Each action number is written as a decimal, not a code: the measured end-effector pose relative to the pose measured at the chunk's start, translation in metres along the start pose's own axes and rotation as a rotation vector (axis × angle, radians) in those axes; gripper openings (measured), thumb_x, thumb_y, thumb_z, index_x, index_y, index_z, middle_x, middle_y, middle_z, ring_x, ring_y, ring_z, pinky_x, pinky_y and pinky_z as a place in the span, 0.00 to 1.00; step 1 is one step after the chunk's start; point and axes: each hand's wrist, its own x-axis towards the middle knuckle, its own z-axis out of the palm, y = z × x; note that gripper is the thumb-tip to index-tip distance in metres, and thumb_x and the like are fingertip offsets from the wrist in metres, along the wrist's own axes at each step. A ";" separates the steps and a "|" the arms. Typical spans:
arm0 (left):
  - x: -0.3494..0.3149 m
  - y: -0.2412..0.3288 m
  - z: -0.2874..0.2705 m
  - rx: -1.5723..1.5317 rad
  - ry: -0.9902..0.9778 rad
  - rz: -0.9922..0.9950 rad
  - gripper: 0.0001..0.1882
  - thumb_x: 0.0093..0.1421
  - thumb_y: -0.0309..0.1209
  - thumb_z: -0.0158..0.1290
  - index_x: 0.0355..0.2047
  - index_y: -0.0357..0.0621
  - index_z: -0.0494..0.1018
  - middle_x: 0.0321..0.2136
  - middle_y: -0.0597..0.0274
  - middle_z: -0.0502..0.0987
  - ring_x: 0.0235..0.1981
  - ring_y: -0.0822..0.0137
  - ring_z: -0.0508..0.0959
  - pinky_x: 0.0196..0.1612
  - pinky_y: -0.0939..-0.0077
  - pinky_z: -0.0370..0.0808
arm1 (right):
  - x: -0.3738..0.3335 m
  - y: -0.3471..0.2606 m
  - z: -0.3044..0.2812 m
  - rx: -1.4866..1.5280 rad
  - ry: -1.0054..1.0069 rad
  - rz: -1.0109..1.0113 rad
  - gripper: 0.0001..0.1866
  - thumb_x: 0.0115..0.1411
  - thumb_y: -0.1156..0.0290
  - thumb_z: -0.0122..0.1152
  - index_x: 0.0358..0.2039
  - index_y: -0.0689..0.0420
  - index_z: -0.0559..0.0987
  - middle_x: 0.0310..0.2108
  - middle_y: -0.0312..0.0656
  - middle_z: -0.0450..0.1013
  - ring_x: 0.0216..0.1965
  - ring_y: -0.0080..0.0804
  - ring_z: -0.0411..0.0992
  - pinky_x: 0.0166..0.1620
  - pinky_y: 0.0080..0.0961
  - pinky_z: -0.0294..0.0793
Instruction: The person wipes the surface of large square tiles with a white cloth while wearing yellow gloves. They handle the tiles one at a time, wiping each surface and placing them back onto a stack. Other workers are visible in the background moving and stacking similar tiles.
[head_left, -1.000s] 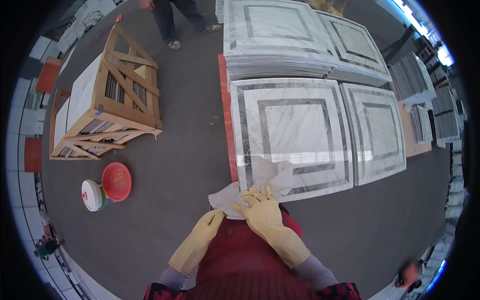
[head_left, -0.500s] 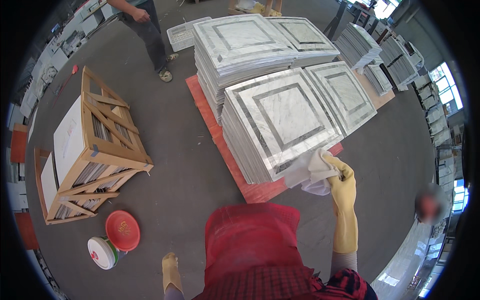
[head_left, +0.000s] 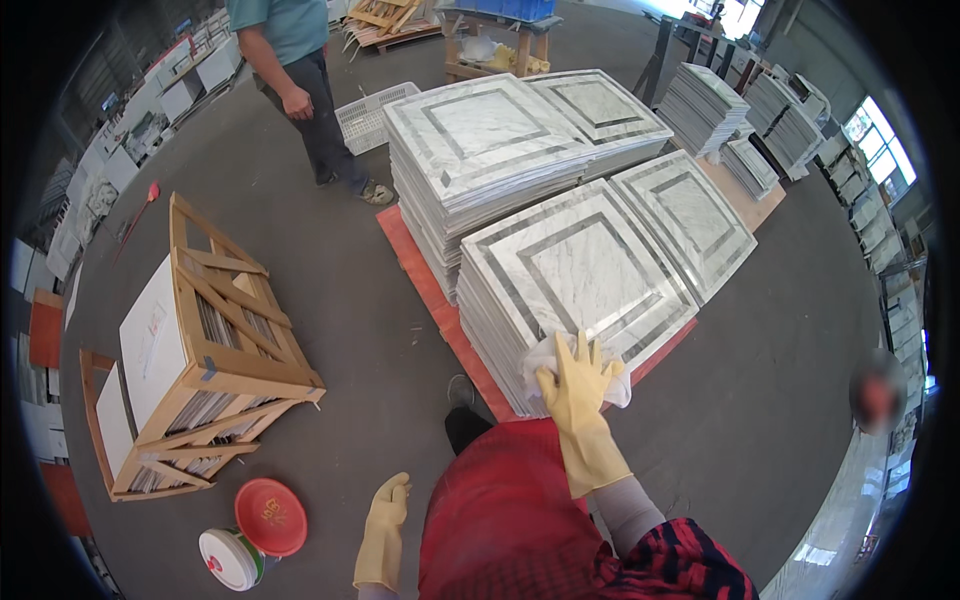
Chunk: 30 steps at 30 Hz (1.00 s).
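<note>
My right hand, in a yellow rubber glove, lies with spread fingers on a white cloth. It presses the cloth against the near edge of a white marble tile with grey square bands, the top one of a tall stack. My left hand, also in a yellow glove, hangs at the lower middle, apart from the tiles. Its fingers are loosely bent, and I see nothing in them. A second patterned tile tops the stack to the right.
Two further tile stacks stand behind on a red pallet. To the left are a wooden crate of slabs, a red basin and a white-lidded bucket. Another person stands at the far left near a white plastic basket.
My right hand has moved left from beyond the tile's near corner onto its edge, spreading over the cloth it gripped. My left hand has come further into view. The view has tilted up slightly.
</note>
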 end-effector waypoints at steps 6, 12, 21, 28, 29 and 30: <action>0.059 0.007 -0.031 0.194 -0.063 -0.146 0.24 0.77 0.35 0.49 0.67 0.35 0.78 0.52 0.49 0.87 0.48 0.64 0.85 0.53 0.70 0.81 | 0.046 0.048 -0.020 -0.151 -0.208 0.145 0.43 0.65 0.54 0.72 0.80 0.29 0.68 0.82 0.50 0.59 0.81 0.64 0.55 0.76 0.82 0.46; 0.110 0.032 -0.087 0.262 -0.005 -0.333 0.25 0.76 0.33 0.49 0.67 0.33 0.79 0.45 0.52 0.88 0.40 0.68 0.84 0.45 0.72 0.81 | 0.124 0.214 0.003 -0.041 0.333 0.472 0.36 0.69 0.66 0.65 0.78 0.44 0.71 0.74 0.65 0.67 0.76 0.70 0.62 0.78 0.54 0.62; 0.185 0.179 -0.086 0.281 -0.028 -0.144 0.28 0.73 0.31 0.43 0.67 0.32 0.78 0.49 0.51 0.87 0.45 0.67 0.84 0.48 0.73 0.81 | 0.206 0.226 -0.016 0.003 0.365 0.918 0.25 0.74 0.60 0.60 0.70 0.46 0.81 0.69 0.57 0.76 0.71 0.53 0.73 0.73 0.56 0.67; 0.252 0.295 -0.013 0.344 -0.230 0.340 0.22 0.81 0.32 0.48 0.68 0.32 0.76 0.64 0.50 0.82 0.64 0.59 0.81 0.68 0.67 0.76 | 0.174 0.077 0.003 -0.135 0.161 0.425 0.30 0.61 0.73 0.71 0.65 0.41 0.83 0.67 0.55 0.75 0.59 0.66 0.75 0.61 0.52 0.78; 0.244 0.334 0.009 0.349 -0.175 0.401 0.23 0.81 0.32 0.48 0.70 0.32 0.74 0.66 0.48 0.80 0.67 0.57 0.79 0.71 0.65 0.74 | 0.166 0.042 0.009 -0.057 0.100 0.390 0.27 0.63 0.69 0.69 0.64 0.39 0.83 0.66 0.55 0.76 0.60 0.65 0.75 0.64 0.56 0.76; 0.236 0.372 0.029 0.348 -0.122 0.464 0.24 0.81 0.31 0.48 0.71 0.33 0.73 0.69 0.47 0.78 0.69 0.56 0.77 0.73 0.64 0.71 | 0.157 0.010 0.011 -0.007 0.078 0.268 0.26 0.64 0.67 0.68 0.63 0.37 0.82 0.65 0.54 0.76 0.63 0.63 0.74 0.67 0.62 0.73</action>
